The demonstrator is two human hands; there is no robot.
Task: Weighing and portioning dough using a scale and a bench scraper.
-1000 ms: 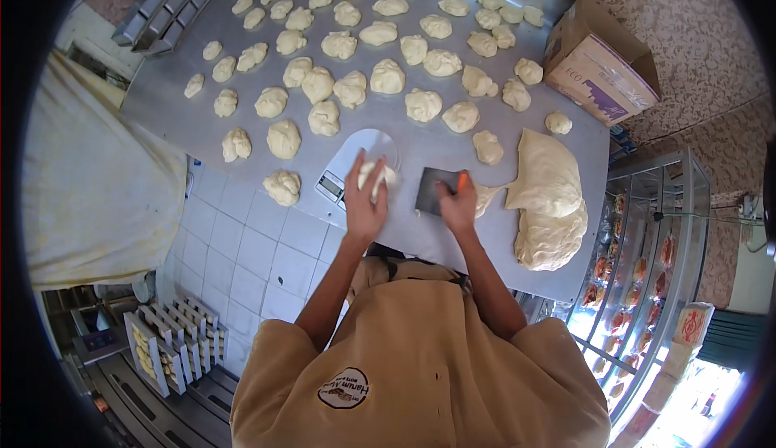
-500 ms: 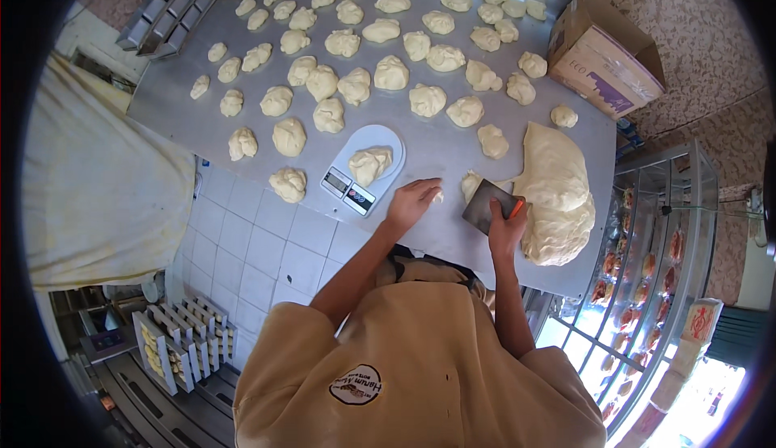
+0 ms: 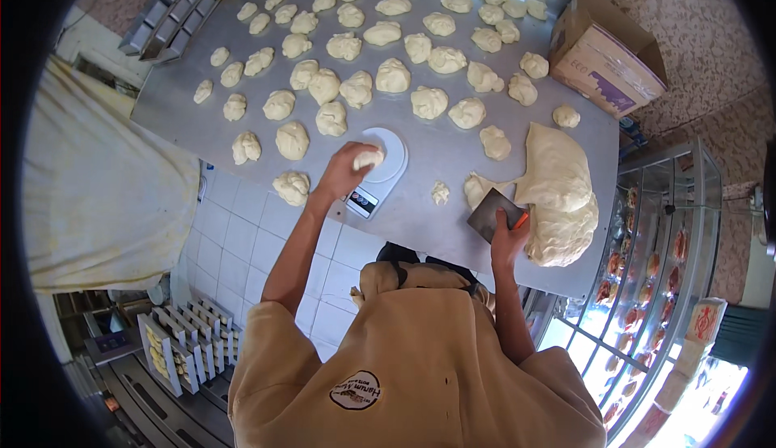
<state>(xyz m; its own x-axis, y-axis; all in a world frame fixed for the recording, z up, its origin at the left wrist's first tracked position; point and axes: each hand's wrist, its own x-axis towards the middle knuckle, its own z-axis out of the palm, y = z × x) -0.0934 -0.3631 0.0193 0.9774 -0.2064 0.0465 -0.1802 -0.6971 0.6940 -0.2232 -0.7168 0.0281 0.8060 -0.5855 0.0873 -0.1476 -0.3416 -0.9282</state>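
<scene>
My left hand (image 3: 343,173) is closed round a lump of dough (image 3: 369,159) at the left side of the white kitchen scale (image 3: 394,163), partly covering its panel. In my right hand (image 3: 508,242) is a dough scraper (image 3: 490,214) with a dark metal blade and orange handle. Its blade is at the steel table, beside the big mass of dough (image 3: 559,193). A narrow tongue of dough (image 3: 478,189) stretches left from that mass, just above the blade. Between the scale and the scraper lies a small scrap of dough (image 3: 440,193).
Several dough pieces (image 3: 392,75) are spread over the far part of the steel table (image 3: 453,145). A cardboard box (image 3: 608,56) stands at the far right corner. Beyond the right edge is a glass display case (image 3: 647,262); metal pans (image 3: 174,12) sit far left.
My left hand has moved left from the small scrap to the scale and closed on the dough lump there. My right hand and scraper have shifted slightly nearer to me.
</scene>
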